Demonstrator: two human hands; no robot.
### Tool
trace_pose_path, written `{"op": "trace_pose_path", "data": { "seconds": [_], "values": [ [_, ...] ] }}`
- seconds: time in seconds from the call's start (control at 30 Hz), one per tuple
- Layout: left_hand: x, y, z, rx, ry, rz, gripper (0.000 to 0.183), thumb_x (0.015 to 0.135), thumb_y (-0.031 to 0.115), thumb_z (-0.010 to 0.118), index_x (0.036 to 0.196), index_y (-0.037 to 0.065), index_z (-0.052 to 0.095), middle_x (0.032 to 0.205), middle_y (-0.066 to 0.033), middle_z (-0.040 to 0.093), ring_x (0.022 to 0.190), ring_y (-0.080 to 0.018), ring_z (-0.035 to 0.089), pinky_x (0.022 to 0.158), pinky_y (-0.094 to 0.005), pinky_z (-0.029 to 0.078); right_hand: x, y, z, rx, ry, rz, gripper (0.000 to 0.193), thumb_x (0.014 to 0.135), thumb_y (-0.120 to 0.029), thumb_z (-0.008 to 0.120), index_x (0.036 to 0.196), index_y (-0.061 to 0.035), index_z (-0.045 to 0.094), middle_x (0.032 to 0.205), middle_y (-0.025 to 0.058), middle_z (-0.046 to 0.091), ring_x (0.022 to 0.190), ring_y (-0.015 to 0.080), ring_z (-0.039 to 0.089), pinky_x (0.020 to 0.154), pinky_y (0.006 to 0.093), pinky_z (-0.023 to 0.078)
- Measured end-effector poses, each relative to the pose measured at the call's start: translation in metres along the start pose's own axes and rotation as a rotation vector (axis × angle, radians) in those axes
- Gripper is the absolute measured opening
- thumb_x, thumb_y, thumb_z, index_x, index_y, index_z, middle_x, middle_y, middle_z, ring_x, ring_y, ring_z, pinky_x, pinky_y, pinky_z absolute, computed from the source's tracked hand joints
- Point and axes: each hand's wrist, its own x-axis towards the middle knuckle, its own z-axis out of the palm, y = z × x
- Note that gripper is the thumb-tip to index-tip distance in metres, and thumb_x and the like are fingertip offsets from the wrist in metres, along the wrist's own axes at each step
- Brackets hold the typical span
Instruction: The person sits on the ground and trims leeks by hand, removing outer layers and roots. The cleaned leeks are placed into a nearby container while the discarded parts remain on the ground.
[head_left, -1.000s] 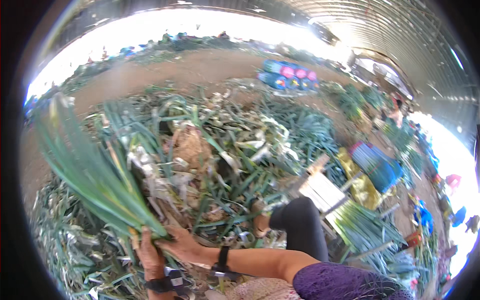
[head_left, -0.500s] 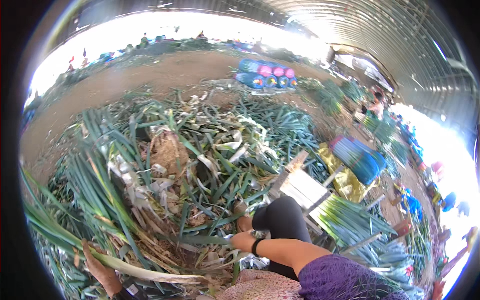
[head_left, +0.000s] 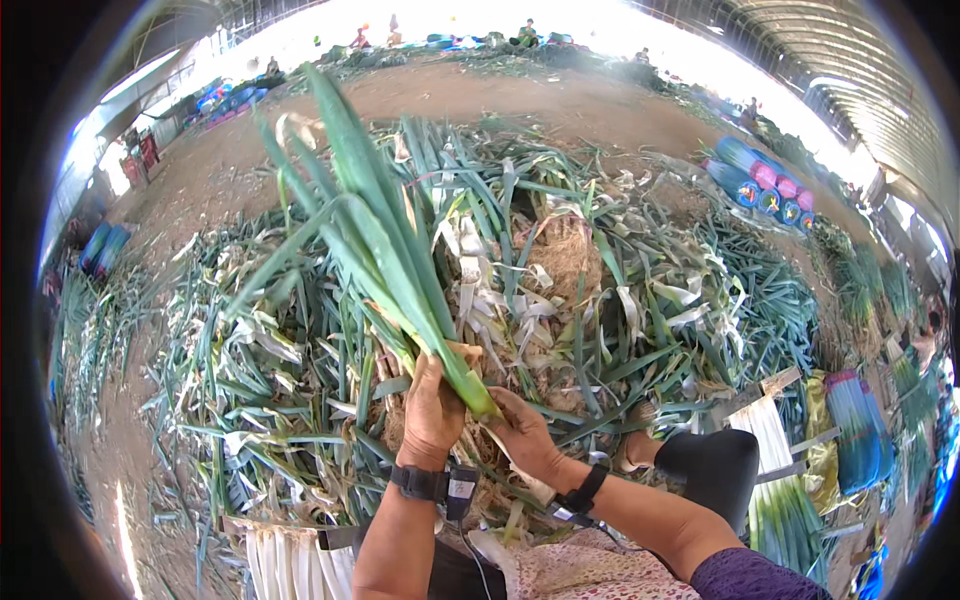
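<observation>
"How far along?"
"White-stalked leeks (head_left: pixel 785 520) lie aligned on my right; this leek (head_left: pixel 400 260), above the leaf heap (head_left: pixel 260 370), seems unfinished: my left hand (head_left: pixel 436 412) grips it, my right hand (head_left: pixel 527 437) pinches its base."

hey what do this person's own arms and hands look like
The left hand and right hand are ungloved. Black straps circle both wrists; a dark box with a white label sits by the left one, a thin cable below. The right arm wears a purple, textured sleeve.
</observation>
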Motion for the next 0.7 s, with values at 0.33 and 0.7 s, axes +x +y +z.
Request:
{"op": "trace_pose_path", "data": {
  "seconds": [0.33,0.7],
  "values": [
    [0.002,-0.012,0.006,0.06,0.057,0.067,0.031,0.094,0.015,0.055,0.123,0.013,0.044,0.098,-0.0101,0.06,0.087,-0.0249,0.061,0.078,-0.0379,0.052,0.021,-0.022,-0.001,-0.352,0.103,-0.09,0.029,0.083,-0.003,0.064,0.11,-0.0035,0.053,0.095,0.0028,0.059,0.091,0.0125,0.057,0.075,0.0266,0.049],
    [0.003,0.048,-0.006,0.152,0.359,0.424,0.039,0.095,0.03,0.053,0.126,0.01,0.043,0.093,-0.0051,0.053,0.07,-0.0152,0.055,0.061,-0.0277,0.05,-0.095,0.081,-0.184,-1.071,0.279,0.492,0.041,0.083,-0.028,0.063,0.113,-0.0038,0.049,0.087,0.0205,0.063,0.083,0.0311,0.064,0.067,0.0444,0.049]
  ]
}}
